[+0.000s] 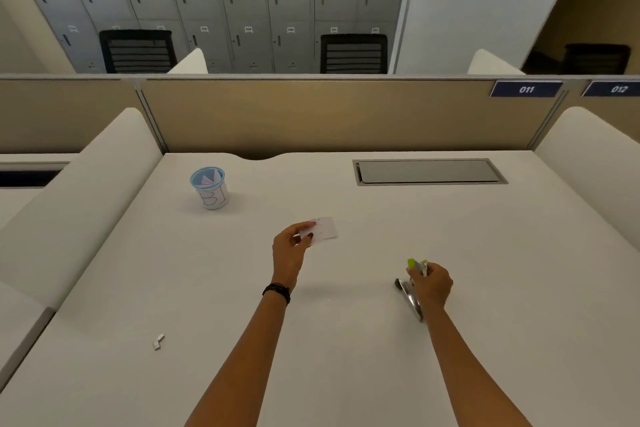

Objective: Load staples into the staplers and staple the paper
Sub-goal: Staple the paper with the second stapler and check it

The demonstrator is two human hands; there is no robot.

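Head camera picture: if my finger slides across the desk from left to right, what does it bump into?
Staple strip → blue-rimmed cup → left hand → paper slip it pinches → stapler, gripped by the right hand. The grey cable hatch lines up with the stapler, so I left it out.

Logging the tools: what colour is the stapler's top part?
Lime green stapler top, clearest in the head view.

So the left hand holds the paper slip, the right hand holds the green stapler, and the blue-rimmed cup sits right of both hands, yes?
Not quite: the head view shows the blue-rimmed cup left of both hands, not right. The left hand does hold the paper slip, and the right hand holds the green stapler.
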